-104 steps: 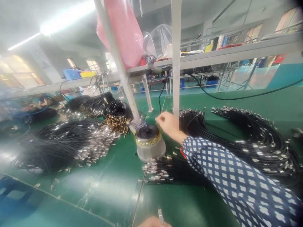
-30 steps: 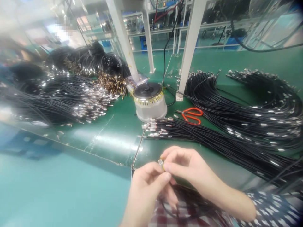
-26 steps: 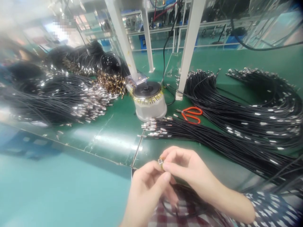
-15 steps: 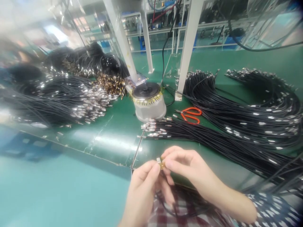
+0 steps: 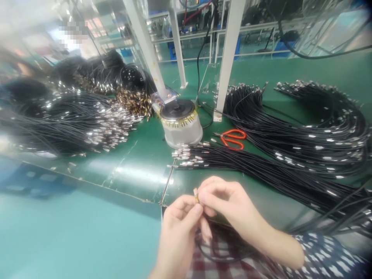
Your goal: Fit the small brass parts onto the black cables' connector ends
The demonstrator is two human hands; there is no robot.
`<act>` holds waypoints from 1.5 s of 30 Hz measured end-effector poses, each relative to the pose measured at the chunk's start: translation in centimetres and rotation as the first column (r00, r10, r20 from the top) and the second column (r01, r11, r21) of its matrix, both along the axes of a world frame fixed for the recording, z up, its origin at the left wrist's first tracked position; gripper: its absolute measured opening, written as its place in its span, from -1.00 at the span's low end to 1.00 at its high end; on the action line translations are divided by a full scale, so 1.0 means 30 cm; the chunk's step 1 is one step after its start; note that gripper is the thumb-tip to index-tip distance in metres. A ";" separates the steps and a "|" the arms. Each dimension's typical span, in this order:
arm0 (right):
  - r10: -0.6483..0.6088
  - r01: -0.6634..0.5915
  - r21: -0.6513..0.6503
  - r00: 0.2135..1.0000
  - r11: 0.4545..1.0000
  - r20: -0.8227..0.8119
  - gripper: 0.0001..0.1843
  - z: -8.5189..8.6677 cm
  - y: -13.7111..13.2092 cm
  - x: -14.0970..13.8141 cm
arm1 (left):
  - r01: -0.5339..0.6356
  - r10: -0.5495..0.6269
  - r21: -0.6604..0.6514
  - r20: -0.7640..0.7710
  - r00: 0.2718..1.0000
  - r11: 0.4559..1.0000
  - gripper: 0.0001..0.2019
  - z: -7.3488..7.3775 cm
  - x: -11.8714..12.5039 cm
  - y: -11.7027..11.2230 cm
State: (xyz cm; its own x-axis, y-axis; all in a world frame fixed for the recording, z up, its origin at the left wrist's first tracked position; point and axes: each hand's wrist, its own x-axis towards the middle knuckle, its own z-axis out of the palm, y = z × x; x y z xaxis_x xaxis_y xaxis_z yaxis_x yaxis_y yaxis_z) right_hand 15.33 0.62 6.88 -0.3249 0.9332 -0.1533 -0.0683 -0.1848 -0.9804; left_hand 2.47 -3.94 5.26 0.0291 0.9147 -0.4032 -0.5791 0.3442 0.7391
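Above the near table edge, my left hand (image 5: 180, 226) pinches a small cable connector (image 5: 196, 195) between thumb and forefinger. It has a pale silvery tip and a gold-coloured part below. The fingertips of my right hand (image 5: 229, 198) are closed on the same connector from the right side. Below the hands, a black cable (image 5: 213, 257) loops over my checked clothing; where it joins the connector is hidden by fingers. Just beyond lies a bundle of black cables (image 5: 250, 162), its silvery ends pointing left.
Orange-handled scissors (image 5: 232, 138) lie behind the bundle. A round white device (image 5: 183, 131) with a black top and yellow strips stands mid-table. Cable heaps lie left (image 5: 58, 120) and right (image 5: 290, 131). White posts (image 5: 228, 58) rise from the green table (image 5: 122, 170).
The connector has turned slightly in my fingers, its tip now more upright and narrower to view. My right fingertips have closed in on it. The view has shifted slightly.
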 end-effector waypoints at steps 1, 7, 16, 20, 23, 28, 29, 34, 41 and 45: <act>0.007 -0.007 -0.003 1.000 1.000 0.003 -0.65 0.000 0.004 0.000 | -0.010 0.010 0.005 -0.007 1.000 1.000 -0.88 -0.002 0.000 -0.001; 0.075 -0.076 -0.022 0.995 0.997 -0.059 -0.72 -0.025 0.034 0.006 | -0.015 0.018 0.050 -0.060 0.998 0.999 -0.90 -0.006 -0.005 0.005; -0.050 0.047 0.112 0.998 0.993 0.024 -0.86 -0.021 -0.002 -0.001 | 0.031 -0.031 0.004 -0.051 0.998 1.000 -0.79 0.000 -0.015 0.022; 0.006 -0.011 0.075 0.998 0.997 0.065 -0.92 -0.022 0.015 0.001 | 0.010 -0.010 0.008 -0.082 0.997 1.000 -0.79 0.005 -0.017 0.021; 0.095 -0.094 -0.020 0.995 0.995 0.034 -0.91 -0.024 0.043 0.007 | 0.027 -0.026 0.013 -0.096 0.995 1.000 -0.82 0.004 -0.018 0.018; 0.220 -0.222 -0.075 0.975 0.972 -0.039 -0.80 -0.018 0.067 0.010 | 0.082 -0.082 0.000 -0.043 0.996 0.997 -0.81 -0.020 -0.026 0.024; 0.233 -0.234 -0.065 0.972 0.970 -0.027 -0.80 -0.018 0.069 0.010 | 0.096 -0.096 -0.002 -0.019 0.995 0.995 -0.80 -0.027 -0.029 0.027; 0.109 -0.137 0.126 0.972 0.983 0.206 -0.78 -0.036 0.091 0.029 | 0.131 -0.130 -0.011 0.079 0.988 0.991 -0.76 -0.044 -0.045 0.037; -0.288 -0.243 0.641 0.740 0.728 0.608 -0.88 -0.075 0.195 0.141 | 0.013 -0.017 -0.039 -0.098 0.995 0.999 -0.70 -0.044 -0.079 -0.011; -0.458 -0.526 0.628 0.431 0.573 0.778 -0.88 -0.108 0.231 0.157 | -0.039 0.015 -0.052 -0.387 0.922 0.998 -0.61 -0.106 -0.134 -0.054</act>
State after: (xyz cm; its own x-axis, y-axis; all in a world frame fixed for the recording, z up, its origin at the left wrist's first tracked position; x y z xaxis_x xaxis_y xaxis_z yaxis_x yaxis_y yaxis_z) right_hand 20.03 7.55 3.64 -0.5188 0.7874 0.3329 0.7866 0.5921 -0.1748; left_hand -1.56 -5.55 2.08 -0.1641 0.8878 -0.4300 -0.2619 0.3811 0.8867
